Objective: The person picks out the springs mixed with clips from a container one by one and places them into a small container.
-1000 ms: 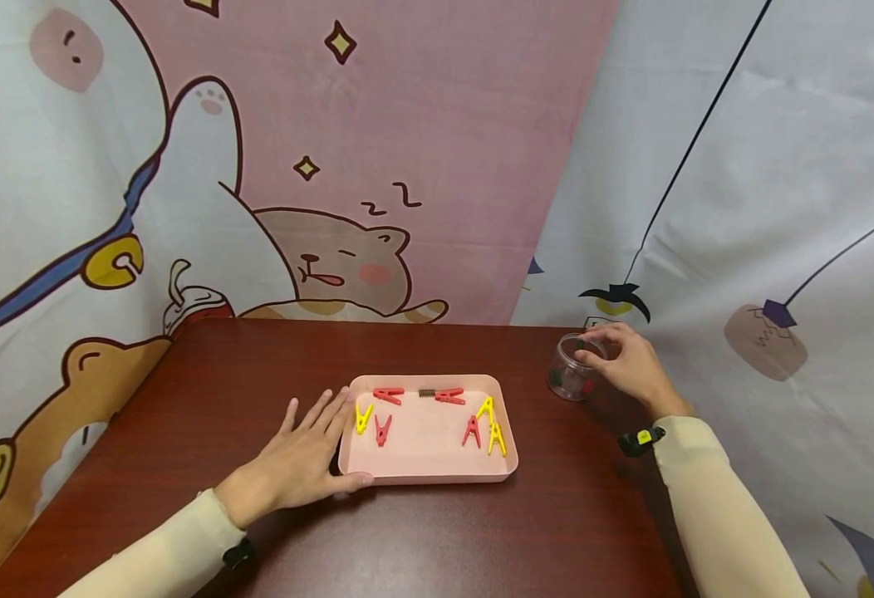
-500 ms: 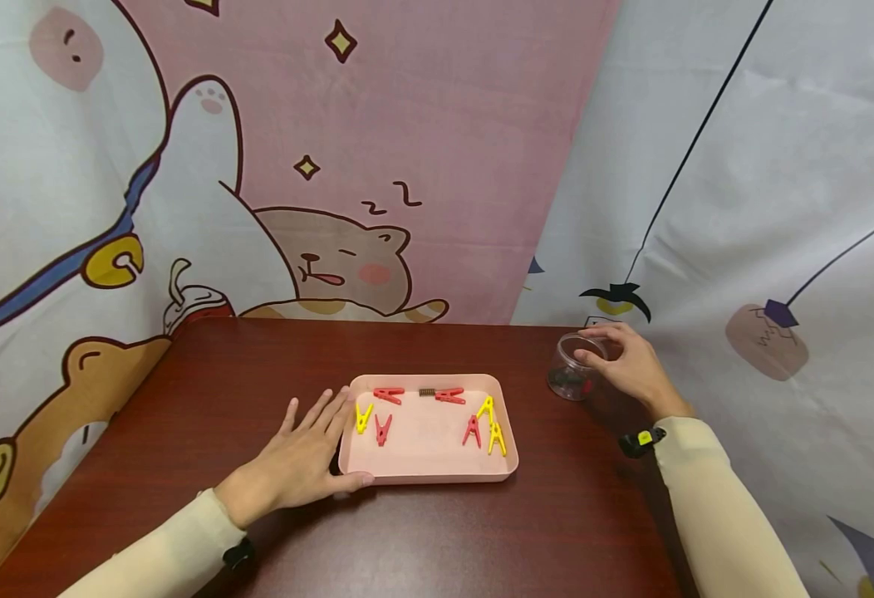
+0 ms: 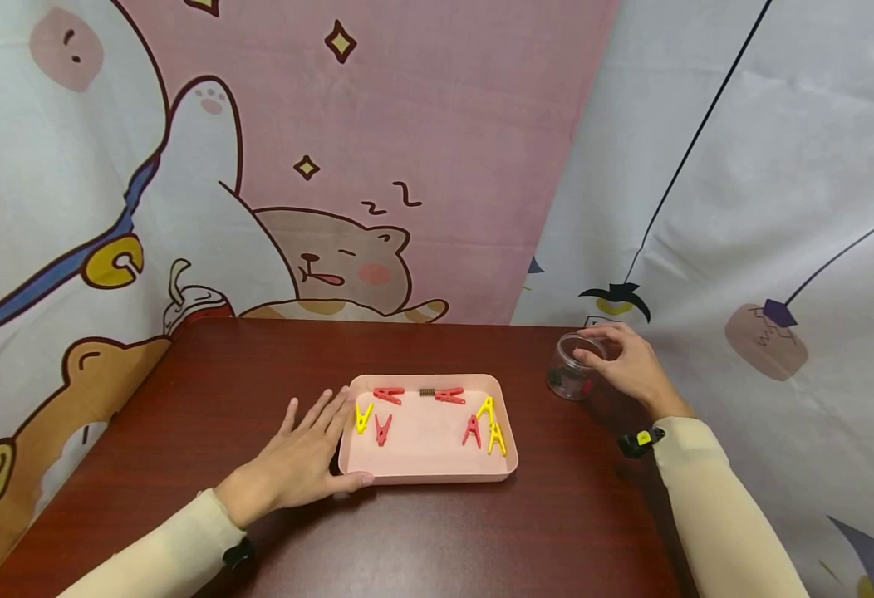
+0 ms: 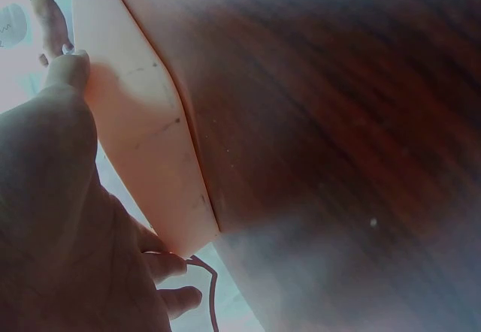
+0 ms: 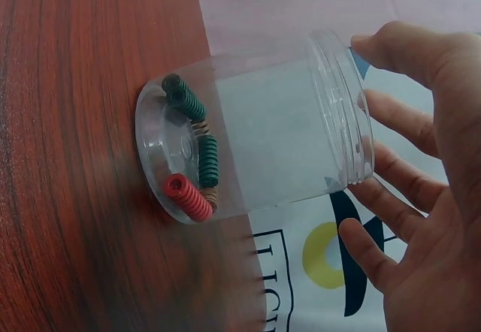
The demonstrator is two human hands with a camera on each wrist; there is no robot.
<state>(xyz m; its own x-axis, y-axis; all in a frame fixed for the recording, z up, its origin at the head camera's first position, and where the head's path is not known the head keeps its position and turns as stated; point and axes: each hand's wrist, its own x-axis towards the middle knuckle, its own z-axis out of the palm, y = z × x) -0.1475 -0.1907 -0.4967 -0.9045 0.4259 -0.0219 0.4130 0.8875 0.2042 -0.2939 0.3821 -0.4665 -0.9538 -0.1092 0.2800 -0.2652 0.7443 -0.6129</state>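
Observation:
My left hand (image 3: 302, 457) rests with spread fingers along the left side of a pink tray (image 3: 429, 477), thumb at its front wall. In the tray lie red clips (image 3: 382, 430) and yellow clips (image 3: 363, 419), plus a brown coil spring (image 3: 427, 393) beside one red clip. At the back right stands a clear jar (image 3: 566, 365), upright. The right hand (image 3: 624, 365) hovers at its mouth, fingers loosely bent around the rim with nothing between them. In the right wrist view, green springs (image 5: 208, 161), a red spring (image 5: 188, 197) and brown springs lie on the jar's bottom.
A dark red-brown wooden table (image 3: 437, 540) carries everything. Fabric printed with cartoon animals (image 3: 347, 257) hangs behind the table and along both sides. The jar stands near the table's back right corner, close to the hanging fabric.
A small green piece at the right fingertips has dropped into the jar, and the fingers are now free. The left hand and the tray have stayed put.

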